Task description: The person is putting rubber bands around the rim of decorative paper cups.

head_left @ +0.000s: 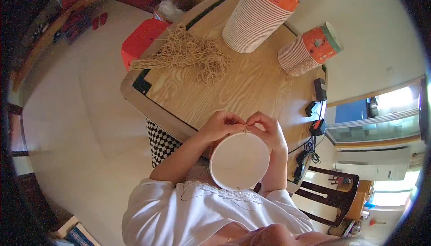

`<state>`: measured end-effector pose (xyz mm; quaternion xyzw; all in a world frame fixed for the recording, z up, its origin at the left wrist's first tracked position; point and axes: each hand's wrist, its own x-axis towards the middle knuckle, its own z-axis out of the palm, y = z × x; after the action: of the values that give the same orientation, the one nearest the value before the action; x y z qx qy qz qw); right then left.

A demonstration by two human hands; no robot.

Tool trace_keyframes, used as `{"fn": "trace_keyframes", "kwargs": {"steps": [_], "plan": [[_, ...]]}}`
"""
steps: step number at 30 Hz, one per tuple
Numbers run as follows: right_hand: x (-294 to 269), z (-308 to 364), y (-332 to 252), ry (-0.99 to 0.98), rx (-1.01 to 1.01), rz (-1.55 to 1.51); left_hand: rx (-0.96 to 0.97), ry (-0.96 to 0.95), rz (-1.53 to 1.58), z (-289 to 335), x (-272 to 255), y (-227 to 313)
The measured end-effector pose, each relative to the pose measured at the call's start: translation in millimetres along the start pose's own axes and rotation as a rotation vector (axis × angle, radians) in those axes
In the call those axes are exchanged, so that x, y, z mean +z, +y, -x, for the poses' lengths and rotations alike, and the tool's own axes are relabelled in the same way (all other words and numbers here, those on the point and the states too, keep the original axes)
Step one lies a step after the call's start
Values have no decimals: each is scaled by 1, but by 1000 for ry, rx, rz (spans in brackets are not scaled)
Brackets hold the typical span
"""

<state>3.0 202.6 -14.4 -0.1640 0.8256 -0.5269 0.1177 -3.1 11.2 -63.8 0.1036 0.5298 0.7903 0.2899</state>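
Observation:
A white-lined paper bucket [240, 161] rests against my chest, its round mouth facing up toward me. Fingertips of my left hand [221, 126] and my right hand [269, 134] meet at its far rim, both closed in a pinch. Between them a short bit of brown twine [245, 131] shows at the rim. A loose end of twine hangs by the near rim, over my white shirt. Beyond my hands, a tangled heap of brown twine strands [193, 55] lies on the wooden table [242, 91].
A tall stack of orange-printed paper buckets [262, 17] stands at the table's far side, with a shorter stack [310, 51] to its right. Black adapters and cables [310, 145] run along the right edge. A red stool [141, 42] is beyond the left edge; a dark chair [327, 192] stands right.

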Motion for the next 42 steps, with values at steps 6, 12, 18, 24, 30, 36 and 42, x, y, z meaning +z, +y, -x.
{"fn": "trace_keyframes", "kwargs": {"steps": [6,12,18,24,30,36,42], "plan": [[1,0,-2,16,-32,8,19,-2,-41,1,-1,0],[3,1,-2,53,-35,-16,15,2,48,4,-1,1],[2,-1,-6,11,-17,28,-61,0,-4,7,1,13],[2,-1,-10,9,-5,90,-5,-15,-40,5,0,8],[4,-3,-21,38,4,100,43,-33,-37,0,-3,1],[2,-1,-7,57,-14,19,27,-36,84,-2,-5,-4],[-1,-3,-9,-60,-27,79,-7,8,69,1,-3,3]]}}
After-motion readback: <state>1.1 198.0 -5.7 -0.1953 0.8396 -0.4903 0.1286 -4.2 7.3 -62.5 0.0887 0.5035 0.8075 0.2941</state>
